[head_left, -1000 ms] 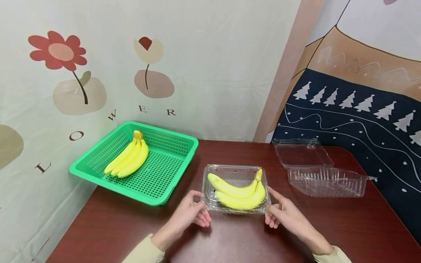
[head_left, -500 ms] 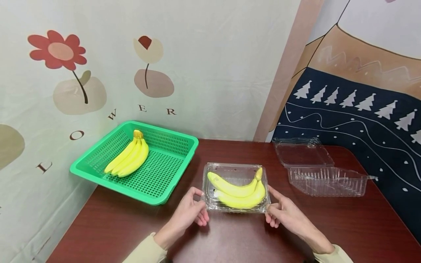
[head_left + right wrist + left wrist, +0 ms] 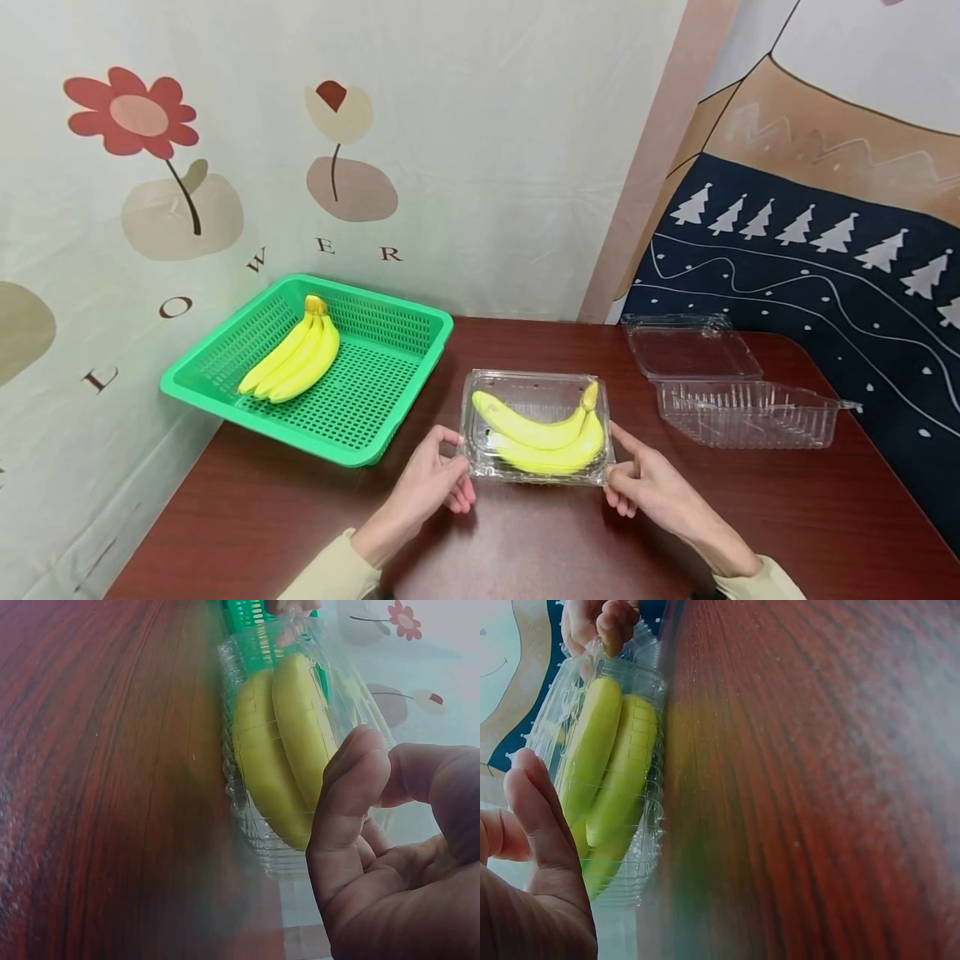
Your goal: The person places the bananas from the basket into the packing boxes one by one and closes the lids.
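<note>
A clear plastic clamshell container (image 3: 543, 385) sits at the middle of the table with its lid down. Inside lies a bunch of yellow bananas (image 3: 558, 458), its stem toward the right. My left hand (image 3: 423, 483) pinches the near left corner between thumb and index finger, the other fingers curled below. At the opposite corner, my right hand (image 3: 656, 492) pinches the rim with its thumb, and its index finger lies along the right side. Both wrist views show the bananas (image 3: 604, 765) through the ribbed wall. Whether the container's base touches the table cannot be told.
On the left stands a green perforated basket (image 3: 401, 421) holding another banana bunch (image 3: 300, 358). A second clear clamshell (image 3: 746, 417) lies opened at the right, its lid tilted back. The dark red-brown table (image 3: 540, 542) borders printed cloth backdrops (image 3: 487, 167) behind and at both sides.
</note>
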A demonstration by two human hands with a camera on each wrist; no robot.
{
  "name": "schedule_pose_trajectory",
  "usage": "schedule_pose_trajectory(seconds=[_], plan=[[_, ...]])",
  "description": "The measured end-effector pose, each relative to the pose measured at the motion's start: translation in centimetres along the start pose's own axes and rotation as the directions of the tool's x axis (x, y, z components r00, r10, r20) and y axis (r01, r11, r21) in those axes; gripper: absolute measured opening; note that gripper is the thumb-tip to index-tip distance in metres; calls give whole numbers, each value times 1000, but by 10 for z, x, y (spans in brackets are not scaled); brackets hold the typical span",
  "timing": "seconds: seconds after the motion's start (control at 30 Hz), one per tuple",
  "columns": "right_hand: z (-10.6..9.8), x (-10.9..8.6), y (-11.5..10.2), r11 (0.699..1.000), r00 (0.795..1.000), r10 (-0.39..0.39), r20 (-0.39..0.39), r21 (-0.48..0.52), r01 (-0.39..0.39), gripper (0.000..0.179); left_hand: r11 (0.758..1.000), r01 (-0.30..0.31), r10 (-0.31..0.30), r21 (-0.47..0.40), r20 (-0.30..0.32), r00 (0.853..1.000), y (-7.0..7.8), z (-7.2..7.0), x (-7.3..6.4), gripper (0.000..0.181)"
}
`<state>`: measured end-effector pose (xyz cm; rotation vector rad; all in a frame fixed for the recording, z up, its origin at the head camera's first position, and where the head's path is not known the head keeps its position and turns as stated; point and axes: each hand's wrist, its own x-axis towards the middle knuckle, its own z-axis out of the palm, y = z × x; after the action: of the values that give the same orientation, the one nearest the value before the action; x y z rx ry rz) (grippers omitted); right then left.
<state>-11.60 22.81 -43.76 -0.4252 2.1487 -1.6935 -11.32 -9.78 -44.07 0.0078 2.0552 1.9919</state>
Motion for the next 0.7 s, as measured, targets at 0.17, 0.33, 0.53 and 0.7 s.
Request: schedule_pose_trajectory(seconds=[0.17,0.33,0.53,0.7], plan=[[1,2,0,1000,999,10,-37,-15,-11,77,1000,22,-21,-23,10,1000,-1,-1,0,41],[2,3,1,1000,998,21,-60,-20,-22,77,998,39,-37,-51,21,999,-1,-1,0,42],[2,3,1,999,997,14,-76,-33,-17,76,998,36,-34,-54,37,999,-1,-3,-1,43],[0,3,1,996,993,24,-118,-80,-33,75,1000,16,-16,-20,24,1000,0,-5,-4,45]])
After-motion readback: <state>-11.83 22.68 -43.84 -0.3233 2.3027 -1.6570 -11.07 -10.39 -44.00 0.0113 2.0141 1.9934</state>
